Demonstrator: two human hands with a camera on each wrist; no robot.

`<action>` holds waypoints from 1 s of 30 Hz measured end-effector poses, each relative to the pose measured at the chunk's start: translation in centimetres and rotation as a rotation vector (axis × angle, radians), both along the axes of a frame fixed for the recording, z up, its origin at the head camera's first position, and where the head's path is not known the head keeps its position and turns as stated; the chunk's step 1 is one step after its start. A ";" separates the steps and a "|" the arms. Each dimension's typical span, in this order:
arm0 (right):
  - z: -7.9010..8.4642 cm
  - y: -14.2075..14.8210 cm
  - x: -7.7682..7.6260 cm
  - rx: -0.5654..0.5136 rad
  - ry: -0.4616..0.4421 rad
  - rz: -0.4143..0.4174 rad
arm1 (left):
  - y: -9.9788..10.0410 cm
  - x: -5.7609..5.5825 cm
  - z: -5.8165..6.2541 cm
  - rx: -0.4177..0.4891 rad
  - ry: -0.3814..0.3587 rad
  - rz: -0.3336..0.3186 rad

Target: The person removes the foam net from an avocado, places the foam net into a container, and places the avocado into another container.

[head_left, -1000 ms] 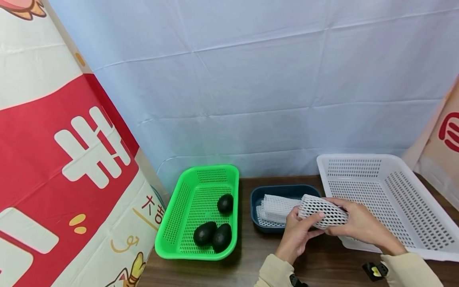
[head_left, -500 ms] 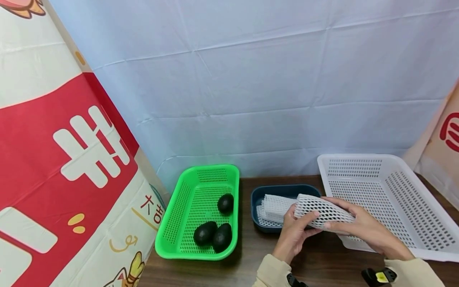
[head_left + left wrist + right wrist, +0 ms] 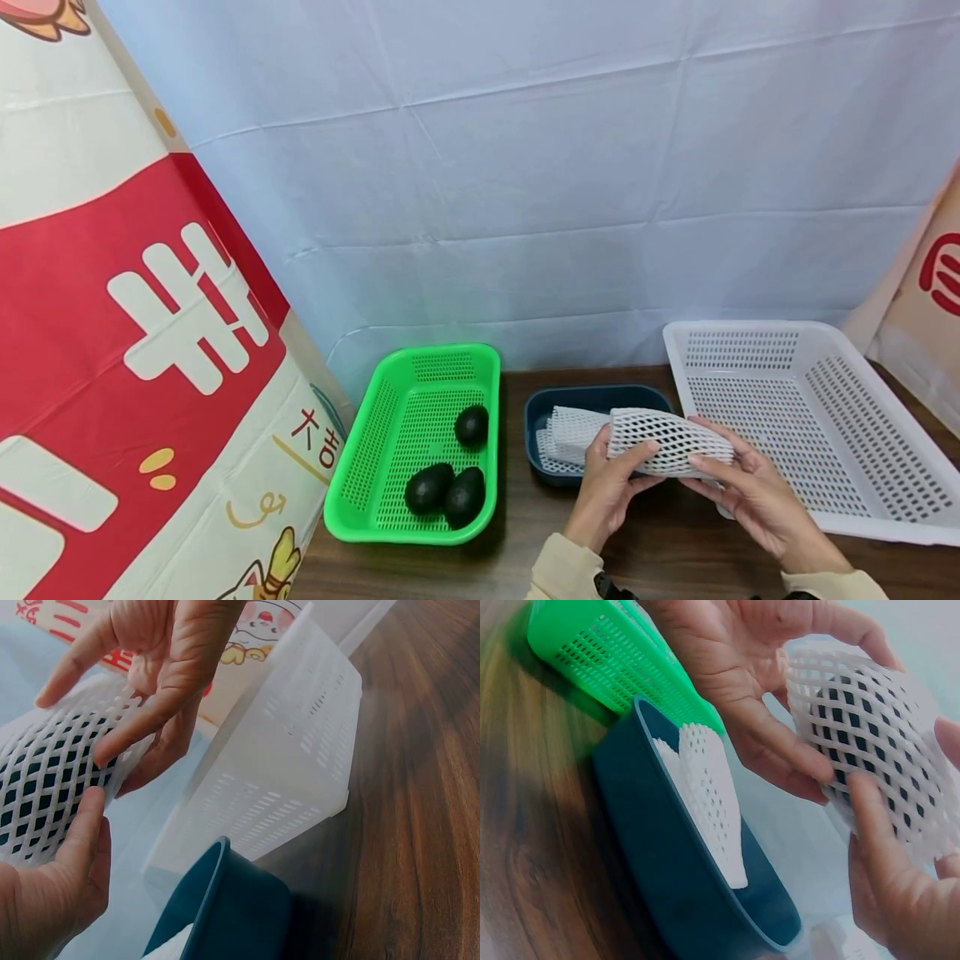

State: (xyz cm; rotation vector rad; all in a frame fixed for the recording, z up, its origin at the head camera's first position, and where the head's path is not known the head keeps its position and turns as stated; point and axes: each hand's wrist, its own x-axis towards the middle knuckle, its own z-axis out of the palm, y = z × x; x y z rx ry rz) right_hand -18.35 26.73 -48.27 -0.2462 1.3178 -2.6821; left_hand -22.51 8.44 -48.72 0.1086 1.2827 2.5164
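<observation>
Both hands hold a white foam net sleeve point(image 3: 667, 435) over the front of the blue tub. A dark avocado point(image 3: 841, 714) shows through its mesh, wrapped all around by the net. My left hand point(image 3: 607, 496) grips the sleeve's left end, thumb on the near side. At the other end, my right hand point(image 3: 772, 500) pinches the net with thumb and fingers, as the left wrist view also shows. Further foam sleeves point(image 3: 573, 433) lie in the dark blue tub point(image 3: 551, 478). In the green basket point(image 3: 411, 533) rest three bare avocados point(image 3: 471, 427), all toward its right side.
A large white perforated basket point(image 3: 750, 400) stands at the right, close by my right hand. The brown wooden table point(image 3: 525, 550) carries everything. Pale blue cloth point(image 3: 525, 208) hangs behind, and a printed red and white cloth point(image 3: 150, 333) hangs along the left.
The wrapped avocado has shifted slightly left along with my left hand. My right hand has changed its hold, its fingers now more spread around the right end of the sleeve.
</observation>
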 end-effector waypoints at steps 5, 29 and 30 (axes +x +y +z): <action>-0.3 -0.7 0.0 -0.018 -0.007 -0.049 | -0.6 -0.3 -0.2 0.013 0.006 -0.005; 1.5 -3.2 -0.1 0.235 0.024 -0.131 | -4.2 -0.5 1.2 -0.046 0.101 -0.026; 1.5 -3.4 -0.1 0.244 0.026 -0.133 | -4.4 -0.5 1.2 -0.052 0.106 -0.027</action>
